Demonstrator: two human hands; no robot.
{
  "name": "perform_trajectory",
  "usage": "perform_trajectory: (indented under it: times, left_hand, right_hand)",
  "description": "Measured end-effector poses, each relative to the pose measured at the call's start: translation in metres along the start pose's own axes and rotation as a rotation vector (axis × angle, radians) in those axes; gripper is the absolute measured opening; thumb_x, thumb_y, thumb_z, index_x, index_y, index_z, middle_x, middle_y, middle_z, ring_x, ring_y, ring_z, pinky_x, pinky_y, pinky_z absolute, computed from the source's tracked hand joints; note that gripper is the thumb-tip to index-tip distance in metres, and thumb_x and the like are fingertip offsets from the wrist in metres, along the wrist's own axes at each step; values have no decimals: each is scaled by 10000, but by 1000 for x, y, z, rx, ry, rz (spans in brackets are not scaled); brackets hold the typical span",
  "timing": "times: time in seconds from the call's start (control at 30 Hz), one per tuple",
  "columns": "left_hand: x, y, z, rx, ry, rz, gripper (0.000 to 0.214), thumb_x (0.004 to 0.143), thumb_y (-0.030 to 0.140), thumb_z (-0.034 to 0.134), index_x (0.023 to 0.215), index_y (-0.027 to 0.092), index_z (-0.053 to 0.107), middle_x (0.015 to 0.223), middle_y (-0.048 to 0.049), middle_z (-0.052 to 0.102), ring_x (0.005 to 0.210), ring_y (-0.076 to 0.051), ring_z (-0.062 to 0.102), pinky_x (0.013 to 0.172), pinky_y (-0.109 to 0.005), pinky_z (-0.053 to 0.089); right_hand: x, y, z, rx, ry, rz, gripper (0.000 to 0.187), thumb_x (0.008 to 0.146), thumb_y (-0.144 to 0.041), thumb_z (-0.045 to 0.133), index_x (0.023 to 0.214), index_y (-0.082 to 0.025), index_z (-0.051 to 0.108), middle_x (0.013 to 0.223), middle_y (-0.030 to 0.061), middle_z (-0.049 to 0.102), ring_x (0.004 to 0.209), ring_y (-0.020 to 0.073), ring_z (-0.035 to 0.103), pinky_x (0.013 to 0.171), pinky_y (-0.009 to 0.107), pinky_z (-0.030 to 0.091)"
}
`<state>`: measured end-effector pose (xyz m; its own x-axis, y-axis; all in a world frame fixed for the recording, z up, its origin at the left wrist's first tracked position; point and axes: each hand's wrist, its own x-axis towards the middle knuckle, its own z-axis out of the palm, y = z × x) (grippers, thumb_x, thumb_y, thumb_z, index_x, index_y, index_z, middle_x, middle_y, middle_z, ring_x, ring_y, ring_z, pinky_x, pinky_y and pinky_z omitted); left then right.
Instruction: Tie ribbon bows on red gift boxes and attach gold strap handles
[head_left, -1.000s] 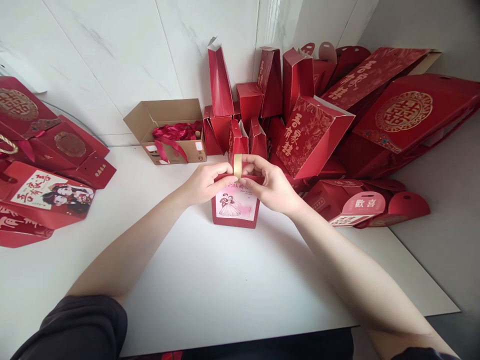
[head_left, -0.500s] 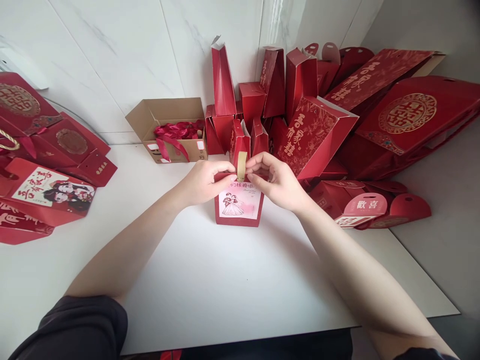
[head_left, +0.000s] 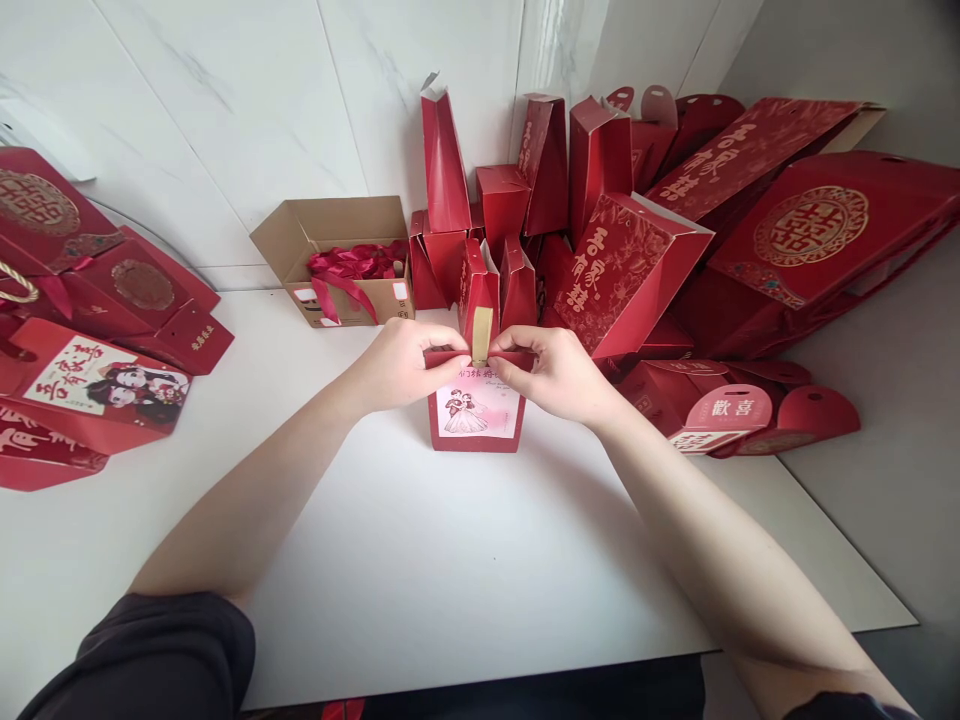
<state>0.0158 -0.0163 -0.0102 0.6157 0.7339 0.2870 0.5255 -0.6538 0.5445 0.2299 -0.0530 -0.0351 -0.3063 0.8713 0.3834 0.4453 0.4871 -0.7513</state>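
A small red gift box (head_left: 475,412) with a pink picture of a couple on its front stands upright on the white table (head_left: 420,560). A gold ribbon loop (head_left: 481,334) sticks up from the middle of its top. My left hand (head_left: 401,362) pinches the top flap left of the ribbon. My right hand (head_left: 555,372) pinches the flap on the right side. Both hands' fingers are closed on the box's top edge.
An open cardboard carton (head_left: 341,255) with red ribbons sits behind on the left. Several folded red boxes (head_left: 517,200) and large red gift bags (head_left: 802,230) pile in the back right corner. More red bags (head_left: 90,330) lie at the left edge. White tiled wall behind.
Both hands have lowered slightly and spread apart along the box's top flap, so more of the gold ribbon loop shows between them.
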Motion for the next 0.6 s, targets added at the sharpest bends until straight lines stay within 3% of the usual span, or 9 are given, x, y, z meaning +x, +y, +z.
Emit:
perform_trajectory:
  times: [0.3, 0.37, 0.5, 0.6]
  left_hand:
    - [1, -3, 0, -11, 7, -16, 148, 830, 280, 597, 801, 180, 702, 786, 4, 721, 701, -138, 642, 610, -240, 454]
    - [1, -1, -1, -68, -41, -29, 155, 826, 310, 625, 861, 185, 708, 854, -7, 732, 768, -158, 666, 658, -251, 488]
    - [2, 4, 4, -270, -86, -39, 258, 786, 342, 699, 994, 189, 716, 1017, -33, 737, 958, -214, 682, 816, -300, 536]
    - [2, 4, 12, -364, -50, -85, 230, 804, 343, 690, 963, 184, 738, 980, -41, 748, 940, -223, 693, 792, -309, 553]
  right_hand:
    - [1, 7, 6, 17, 40, -25, 104, 856, -235, 564, 860, -169, 644, 825, 22, 680, 720, 152, 592, 657, 270, 444]
    - [1, 8, 3, 68, 25, -40, 91, 861, -241, 582, 906, -181, 633, 900, 27, 681, 787, 161, 611, 698, 278, 464]
    - [1, 4, 1, 159, 138, -78, 123, 869, -297, 621, 945, -206, 587, 940, 32, 637, 844, 169, 606, 737, 298, 493]
    - [1, 1, 3, 160, 166, -118, 168, 852, -356, 664, 919, -210, 613, 941, 37, 613, 851, 173, 598, 762, 313, 503]
